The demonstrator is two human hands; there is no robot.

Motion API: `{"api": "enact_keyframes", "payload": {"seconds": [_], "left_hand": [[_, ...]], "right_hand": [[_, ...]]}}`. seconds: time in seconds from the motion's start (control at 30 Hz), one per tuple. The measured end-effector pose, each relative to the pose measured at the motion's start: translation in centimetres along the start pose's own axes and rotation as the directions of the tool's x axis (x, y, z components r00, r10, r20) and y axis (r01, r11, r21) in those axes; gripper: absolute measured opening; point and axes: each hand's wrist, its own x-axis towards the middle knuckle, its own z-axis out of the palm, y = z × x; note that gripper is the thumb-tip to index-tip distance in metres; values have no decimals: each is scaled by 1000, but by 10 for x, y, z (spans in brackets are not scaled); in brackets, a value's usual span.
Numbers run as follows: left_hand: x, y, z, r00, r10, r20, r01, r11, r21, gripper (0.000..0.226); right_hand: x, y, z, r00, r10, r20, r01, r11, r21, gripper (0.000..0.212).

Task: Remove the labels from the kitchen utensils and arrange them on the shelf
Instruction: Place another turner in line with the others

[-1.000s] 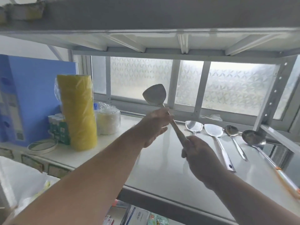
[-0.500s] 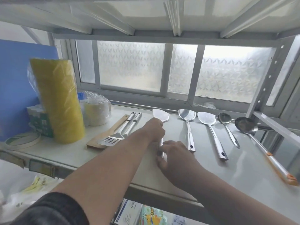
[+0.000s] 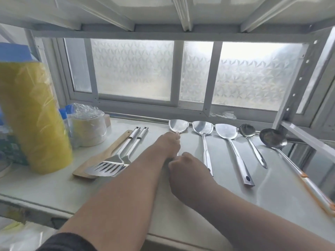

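A steel turner lies flat on the white shelf, its blade toward the window. My left hand grips its neck just below the blade. My right hand holds the lower handle, which is hidden under both hands. To its right lie two more steel turners, a spoon and a ladle with an orange-banded handle, all in a row. On the left lie two slotted spatulas on a wooden spatula.
A tall yellow wrapped roll stands at the left, with tape rolls in plastic behind it and blue items beyond. A frosted window backs the shelf. An upper shelf hangs close overhead. A metal upright stands at the right.
The turner was held up in the air a second ago. Both hands have brought it down flat onto the shelf, left of the other turners, and pushed it toward the window.
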Motion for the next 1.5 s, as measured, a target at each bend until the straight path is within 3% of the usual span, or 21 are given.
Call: {"api": "enact_keyframes", "payload": {"seconds": [0.2, 0.57, 1.23, 1.5], "left_hand": [[12, -15, 7, 1000, 19, -3, -19, 992, -123, 28], [25, -23, 15, 999, 37, -28, -41, 992, -119, 44], [34, -28, 19, 1000, 15, -25, -18, 995, -96, 54], [34, -27, 20, 1000, 16, -21, -18, 995, -99, 43]], "right_hand": [[11, 18, 22, 995, 32, -97, -19, 991, 130, 35], [6, 23, 22, 988, 78, -130, -45, 970, 240, 28], [6, 17, 21, 990, 95, -107, -64, 964, 259, 37], [6, 19, 24, 990, 94, -109, -62, 962, 266, 36]]}}
